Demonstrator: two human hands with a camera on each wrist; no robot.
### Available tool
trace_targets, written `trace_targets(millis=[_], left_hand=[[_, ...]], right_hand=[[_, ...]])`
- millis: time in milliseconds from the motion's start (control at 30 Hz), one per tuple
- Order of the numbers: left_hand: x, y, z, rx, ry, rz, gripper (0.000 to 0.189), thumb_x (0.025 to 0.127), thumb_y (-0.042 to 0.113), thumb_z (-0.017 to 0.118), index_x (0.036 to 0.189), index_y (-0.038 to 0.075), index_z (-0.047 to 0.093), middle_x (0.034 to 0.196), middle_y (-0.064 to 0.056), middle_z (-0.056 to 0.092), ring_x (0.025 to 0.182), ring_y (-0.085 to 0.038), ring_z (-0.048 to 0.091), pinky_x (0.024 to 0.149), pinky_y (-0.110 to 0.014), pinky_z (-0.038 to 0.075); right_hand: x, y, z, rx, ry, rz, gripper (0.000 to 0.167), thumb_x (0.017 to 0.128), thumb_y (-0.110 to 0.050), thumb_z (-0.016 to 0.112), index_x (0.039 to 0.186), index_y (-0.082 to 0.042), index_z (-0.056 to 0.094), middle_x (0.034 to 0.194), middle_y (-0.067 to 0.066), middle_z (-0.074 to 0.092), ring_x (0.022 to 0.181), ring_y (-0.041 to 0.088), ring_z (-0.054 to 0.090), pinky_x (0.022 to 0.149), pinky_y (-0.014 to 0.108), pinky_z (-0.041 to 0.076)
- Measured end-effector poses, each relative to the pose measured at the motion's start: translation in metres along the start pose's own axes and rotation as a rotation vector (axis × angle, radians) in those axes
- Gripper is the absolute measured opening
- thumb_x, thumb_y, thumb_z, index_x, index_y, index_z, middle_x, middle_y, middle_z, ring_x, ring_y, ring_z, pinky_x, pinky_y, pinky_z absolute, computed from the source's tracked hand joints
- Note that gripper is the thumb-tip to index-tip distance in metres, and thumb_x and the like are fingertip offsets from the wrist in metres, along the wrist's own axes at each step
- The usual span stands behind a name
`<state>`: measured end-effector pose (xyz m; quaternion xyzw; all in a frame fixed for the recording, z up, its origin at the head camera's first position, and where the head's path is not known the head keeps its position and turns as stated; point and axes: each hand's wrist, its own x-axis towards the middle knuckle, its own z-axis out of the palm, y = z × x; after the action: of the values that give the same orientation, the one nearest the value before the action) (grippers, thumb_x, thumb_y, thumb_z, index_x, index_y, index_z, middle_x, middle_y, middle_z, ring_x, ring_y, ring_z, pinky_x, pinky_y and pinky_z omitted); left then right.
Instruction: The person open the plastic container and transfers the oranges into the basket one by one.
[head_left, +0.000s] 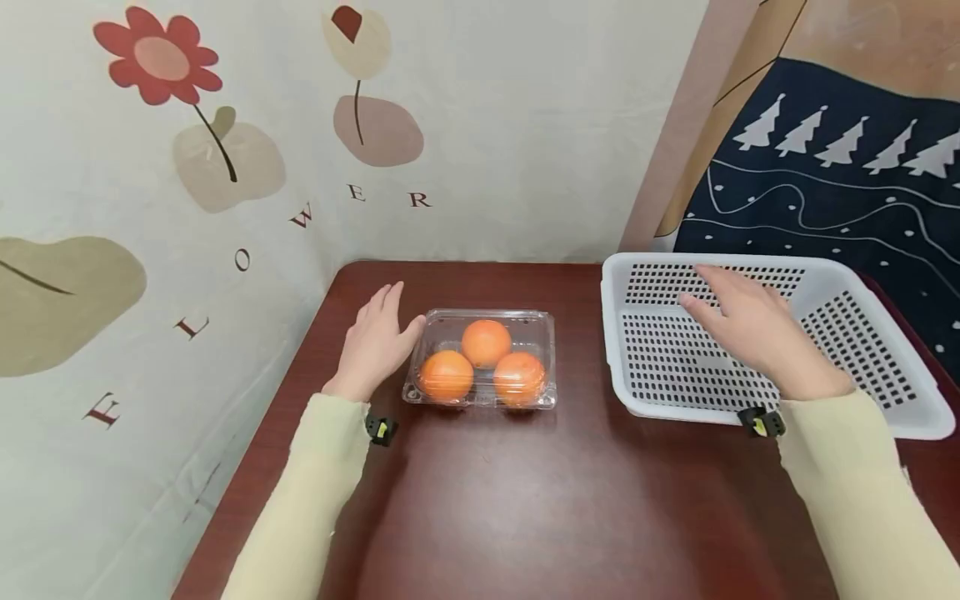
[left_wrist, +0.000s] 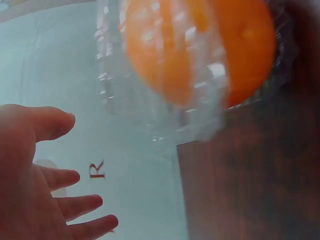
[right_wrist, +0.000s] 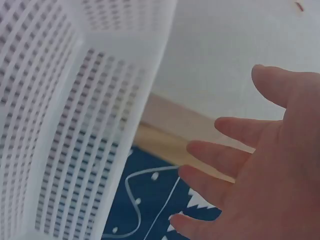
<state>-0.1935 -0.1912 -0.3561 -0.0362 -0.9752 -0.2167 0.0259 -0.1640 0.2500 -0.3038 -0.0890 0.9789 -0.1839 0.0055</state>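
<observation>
At the left, your left hand (head_left: 371,346) is open, fingers extended and thumb apart, holding nothing; it is just beside the clear plastic, rectangular box (head_left: 483,387), but seemingly not touching it. This box lies on the glossy, reddish-brown tabletop (head_left: 540,492), between your two hands. I judge its walls thin, smooth and easy to dent, while the three round, orange-coloured fruits (head_left: 486,343) inside should give most of the weight and may roll. It would be better to support it low from both sides, with gentle pressure. The box looks shiny, with many reflections and a ribbed wall; its lid seems closed.

Farther right stands the white plastic basket (head_left: 652,358), wide, with sloping walls full of small holes. It is probably light and rather stiff, best taken by its rim. Your right hand (head_left: 765,329) is above it, open, with nothing in the fingers.
</observation>
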Motion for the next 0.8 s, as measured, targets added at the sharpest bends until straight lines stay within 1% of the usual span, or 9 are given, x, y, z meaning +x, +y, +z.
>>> trace_targets(millis=[133,267,333,433,533,600,700,733,800], left_hand=[[-0.005,-0.011,0.01,-0.113,-0.049,-0.013,0.069,0.089,0.049,0.042,0.143,0.014,0.016,0.145,-0.012,0.017,0.131,-0.035,0.017,0.098,-0.058,0.021],[-0.007,-0.024,0.022,-0.209,-0.094,-0.063,0.069,0.089,0.05,0.042,0.143,0.016,0.015,0.146,-0.011,0.015,0.132,-0.034,0.013,0.1,-0.056,0.018],[-0.008,-0.029,0.028,-0.259,-0.104,-0.087,0.068,0.089,0.05,0.042,0.143,0.018,0.016,0.146,-0.01,0.015,0.132,-0.033,0.016,0.1,-0.056,0.019],[-0.011,-0.035,0.036,-0.357,-0.109,-0.122,0.065,0.089,0.049,0.042,0.143,0.021,0.019,0.145,-0.008,0.019,0.13,-0.03,0.023,0.1,-0.053,0.025],[-0.014,-0.04,0.044,-0.481,-0.101,-0.151,0.061,0.09,0.047,0.042,0.142,0.021,0.022,0.144,-0.005,0.024,0.127,-0.027,0.03,0.099,-0.049,0.029],[-0.015,-0.041,0.05,-0.608,-0.091,-0.17,0.059,0.091,0.044,0.043,0.141,0.02,0.024,0.142,-0.003,0.029,0.126,-0.023,0.033,0.099,-0.045,0.031],[-0.016,-0.043,0.058,-0.874,-0.086,-0.184,0.056,0.093,0.039,0.043,0.141,0.016,0.025,0.141,-0.004,0.031,0.126,-0.021,0.033,0.1,-0.042,0.03],[-0.016,-0.043,0.061,-0.965,-0.091,-0.19,0.055,0.093,0.037,0.043,0.141,0.016,0.025,0.141,-0.004,0.031,0.126,-0.02,0.032,0.101,-0.041,0.029],[-0.016,-0.043,0.067,-1.133,-0.106,-0.194,0.055,0.094,0.035,0.043,0.141,0.015,0.024,0.141,-0.005,0.03,0.128,-0.018,0.03,0.103,-0.04,0.025]], right_hand=[[-0.007,-0.014,0.005,0.068,0.024,-0.04,0.066,0.091,-0.049,0.037,0.14,-0.006,0.025,0.14,0.022,0.027,0.127,0.041,0.023,0.099,0.058,0.018],[-0.011,-0.029,0.015,0.186,0.042,-0.065,0.065,0.089,-0.049,0.042,0.141,-0.015,0.024,0.141,0.013,0.03,0.129,0.032,0.026,0.1,0.053,0.022],[-0.012,-0.036,0.021,0.234,0.054,-0.078,0.064,0.089,-0.049,0.044,0.141,-0.019,0.024,0.139,0.01,0.034,0.127,0.029,0.03,0.099,0.052,0.025],[-0.014,-0.044,0.031,0.288,0.084,-0.105,0.06,0.089,-0.045,0.047,0.14,-0.023,0.026,0.135,0.007,0.042,0.124,0.026,0.036,0.097,0.05,0.029],[-0.017,-0.054,0.041,0.338,0.147,-0.142,0.055,0.089,-0.04,0.049,0.138,-0.025,0.03,0.128,0.004,0.048,0.118,0.022,0.043,0.095,0.045,0.033],[-0.021,-0.063,0.05,0.378,0.211,-0.189,0.051,0.089,-0.036,0.051,0.136,-0.024,0.035,0.122,0.001,0.053,0.111,0.018,0.049,0.092,0.04,0.038],[-0.027,-0.08,0.065,0.416,0.293,-0.295,0.046,0.089,-0.03,0.054,0.133,-0.023,0.04,0.114,-0.004,0.057,0.103,0.012,0.054,0.087,0.033,0.043],[-0.029,-0.086,0.071,0.421,0.315,-0.327,0.046,0.089,-0.028,0.055,0.132,-0.023,0.042,0.112,-0.006,0.058,0.101,0.01,0.055,0.085,0.032,0.043],[-0.033,-0.096,0.081,0.428,0.328,-0.38,0.045,0.088,-0.026,0.056,0.131,-0.022,0.043,0.111,-0.007,0.058,0.101,0.008,0.054,0.085,0.03,0.043]])
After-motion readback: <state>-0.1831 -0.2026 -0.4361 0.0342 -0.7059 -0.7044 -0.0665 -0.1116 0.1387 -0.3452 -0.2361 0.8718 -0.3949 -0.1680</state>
